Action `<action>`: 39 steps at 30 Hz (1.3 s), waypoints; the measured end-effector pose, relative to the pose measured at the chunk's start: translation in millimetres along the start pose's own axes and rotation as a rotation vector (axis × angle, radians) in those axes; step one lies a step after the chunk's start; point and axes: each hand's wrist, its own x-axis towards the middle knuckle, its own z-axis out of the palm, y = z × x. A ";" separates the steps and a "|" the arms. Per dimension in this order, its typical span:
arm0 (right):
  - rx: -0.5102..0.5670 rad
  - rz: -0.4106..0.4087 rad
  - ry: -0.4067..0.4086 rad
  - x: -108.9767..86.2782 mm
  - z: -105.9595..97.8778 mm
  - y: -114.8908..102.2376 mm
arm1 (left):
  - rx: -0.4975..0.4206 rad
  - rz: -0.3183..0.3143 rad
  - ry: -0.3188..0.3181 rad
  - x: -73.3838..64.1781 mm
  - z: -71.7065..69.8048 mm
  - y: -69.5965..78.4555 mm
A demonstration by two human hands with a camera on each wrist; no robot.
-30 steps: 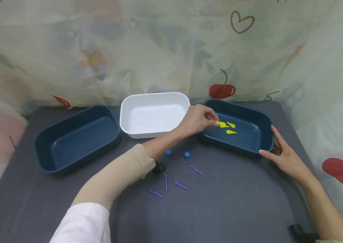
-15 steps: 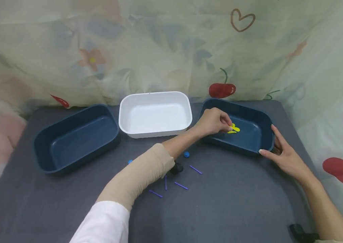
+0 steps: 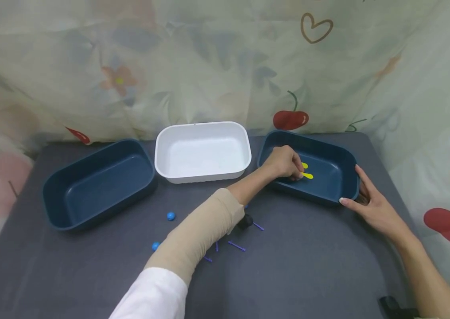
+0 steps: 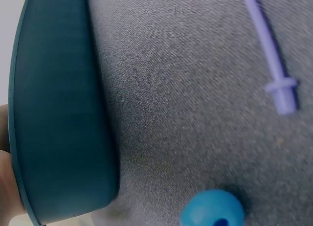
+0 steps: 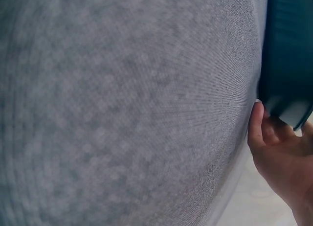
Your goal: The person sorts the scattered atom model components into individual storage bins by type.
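The left hand (image 3: 285,162) reached into the right navy tray (image 3: 331,178), its fingers curled down close together. As far as the small view allowed, thumb and fingertips pinched one end of the near yellow piece (image 3: 308,176), whose rounded end stuck out beyond them. The far yellow piece (image 3: 305,165) lay in the same tray, just beside the fingers.

The right hand (image 3: 372,206) held the right end of that tray, with the thumb at the near corner and the fingers bent round the end wall, the grip only as wide as the corner between them.

To the left of this tray stood a white tray (image 3: 205,155) and, beyond it, the left navy tray (image 3: 101,179). Under and around the beige sleeve (image 3: 205,230) on the grey table (image 3: 308,270) lay purple rods (image 3: 237,246) and blue beads (image 3: 171,215), some partly hidden by the arm. The left wrist view showed one rod with a collar near its end and a bead with a hole. A printed curtain (image 3: 217,66) hung behind the table.
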 end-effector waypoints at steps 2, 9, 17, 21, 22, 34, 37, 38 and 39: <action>0.004 0.003 0.000 -0.2 0.6 0.2 | -0.007 -0.014 -0.006 0.4 0.9 0.4; 0.008 0.025 0.004 0.0 1.0 -0.2 | 0.031 -0.065 -0.023 6.7 3.3 0.3; -0.002 0.035 0.012 0.4 -0.4 -1.7 | 0.229 -0.050 0.030 10.1 4.0 -0.1; -0.004 0.024 0.013 1.1 -0.8 -2.5 | 0.235 -0.065 0.025 7.8 3.6 1.2; -0.002 0.020 0.012 1.3 -1.0 -2.6 | 0.236 -0.067 0.024 7.4 3.4 1.6; -0.046 0.012 0.025 -1.8 -1.5 -0.4 | 0.354 -0.058 0.056 0.8 2.6 5.7; -0.083 0.014 0.025 -2.1 -2.4 -3.7 | 0.333 -0.028 0.046 -3.6 -0.5 6.4; -0.096 0.014 0.024 -2.1 -2.8 -4.8 | 0.327 -0.017 0.041 -5.1 -1.8 6.3; -0.108 0.015 0.023 -2.1 -3.1 -6.2 | 0.320 -0.002 0.035 -6.7 -3.1 6.1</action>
